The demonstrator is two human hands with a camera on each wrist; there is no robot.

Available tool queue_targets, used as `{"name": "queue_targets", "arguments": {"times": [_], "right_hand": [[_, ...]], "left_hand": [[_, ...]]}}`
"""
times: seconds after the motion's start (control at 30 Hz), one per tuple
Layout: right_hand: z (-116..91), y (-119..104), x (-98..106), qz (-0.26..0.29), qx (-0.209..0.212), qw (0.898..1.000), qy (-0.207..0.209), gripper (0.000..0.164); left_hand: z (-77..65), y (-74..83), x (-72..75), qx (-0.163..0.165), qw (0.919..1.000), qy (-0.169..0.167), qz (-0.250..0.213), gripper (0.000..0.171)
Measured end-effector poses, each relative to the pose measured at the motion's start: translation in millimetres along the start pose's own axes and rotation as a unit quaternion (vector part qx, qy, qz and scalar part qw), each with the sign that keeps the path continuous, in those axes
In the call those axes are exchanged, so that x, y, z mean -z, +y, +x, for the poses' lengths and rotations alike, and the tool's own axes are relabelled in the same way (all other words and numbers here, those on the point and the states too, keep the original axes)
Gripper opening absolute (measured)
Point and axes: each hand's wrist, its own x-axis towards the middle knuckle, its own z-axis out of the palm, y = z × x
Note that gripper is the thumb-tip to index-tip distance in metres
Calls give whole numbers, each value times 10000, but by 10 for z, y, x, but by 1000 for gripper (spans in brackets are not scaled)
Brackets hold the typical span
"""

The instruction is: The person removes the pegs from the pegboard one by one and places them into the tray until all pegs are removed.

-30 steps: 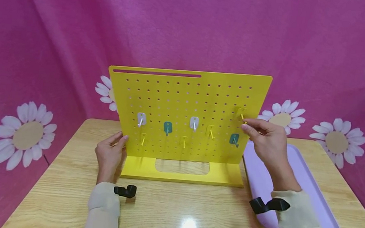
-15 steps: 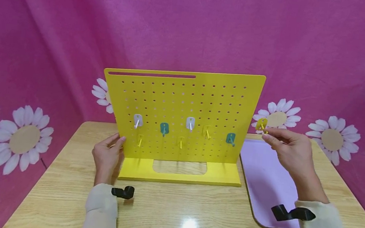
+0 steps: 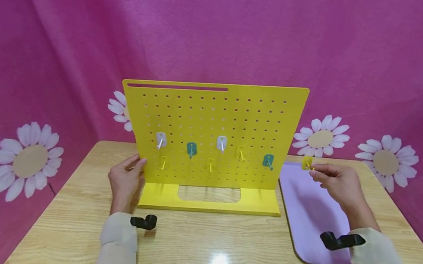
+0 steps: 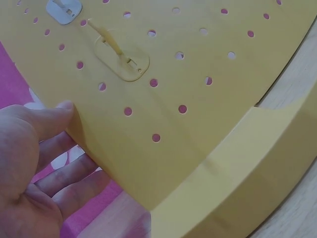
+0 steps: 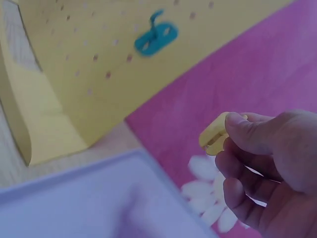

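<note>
A yellow pegboard [image 3: 204, 127] stands upright on its own base. My left hand [image 3: 124, 179] holds its lower left edge; in the left wrist view the thumb [image 4: 54, 119] lies on the front face and the other fingers are behind. Between thumb and fingers, my right hand [image 3: 338, 184] pinches a yellow hook [image 3: 306, 163], apart from the board and above the far end of a purple tray [image 3: 317, 227]. On the board hang white hooks [image 3: 221, 143], teal hooks [image 3: 268, 161] and several yellow hooks [image 3: 240, 152]. The pinched hook [image 5: 214, 135] shows its plate in the right wrist view.
The tray lies right of the board on a wooden table [image 3: 185, 244]. Behind the table hangs a magenta cloth [image 3: 221, 31] with white daisies. The board's base [image 3: 208, 208] extends toward me and has a cutout.
My right hand has pulled the yellow hook off the board's right side, moved it right, then lowered it over the tray. My left hand keeps its hold on the board's edge.
</note>
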Motion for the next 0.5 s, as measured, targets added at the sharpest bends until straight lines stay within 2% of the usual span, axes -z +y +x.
{"name": "queue_targets", "arguments": {"times": [0.2, 0.3, 0.5], "right_hand": [[124, 265, -124, 113, -263, 9990, -338, 33], [172, 358, -191, -60, -437, 9981, -436, 34], [227, 504, -306, -363, -652, 9963, -433, 34]], "left_hand": [[4, -2, 10, -64, 10000, -23, -21, 34], [-5, 0, 8, -7, 10000, 7, 66, 33], [16, -26, -8, -93, 9999, 76, -9, 32]]}}
